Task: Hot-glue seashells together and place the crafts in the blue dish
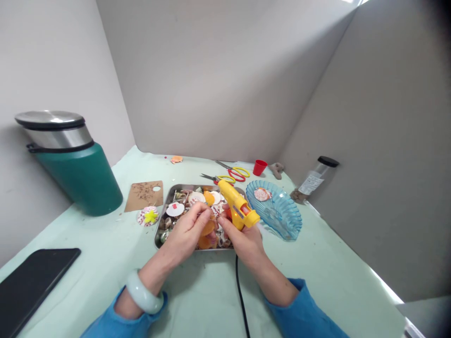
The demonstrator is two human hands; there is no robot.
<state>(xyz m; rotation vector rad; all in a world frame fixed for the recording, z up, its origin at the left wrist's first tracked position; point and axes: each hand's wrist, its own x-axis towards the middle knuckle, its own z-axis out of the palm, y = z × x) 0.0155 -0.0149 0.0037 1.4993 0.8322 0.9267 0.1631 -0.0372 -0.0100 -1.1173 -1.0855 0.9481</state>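
Note:
My right hand (246, 241) is wrapped around a yellow hot glue gun (239, 204), whose rear end tilts toward the right. A black cord (240, 291) runs down from that hand. My left hand (192, 225) is closed in a pinch close to my right thumb, and a fine strand seems to stretch between the fingertips. An orange shell (208, 228) shows just below the left fingertips; whether they hold it is unclear. Both hands are above a metal tray (157, 237) filled with shells, among them a white scallop shell (175, 209) with a red spot.
A blue shell-shaped dish (287, 213) holds a decorated piece (262, 194). Behind the tray lie scissors (234, 170) and a red cup (260, 167). Leftward are brown cardboard (143, 196), a flower-topped shell piece (148, 216), a green flask (81, 176) and a phone (33, 286). A clear jar (313, 178) stands right.

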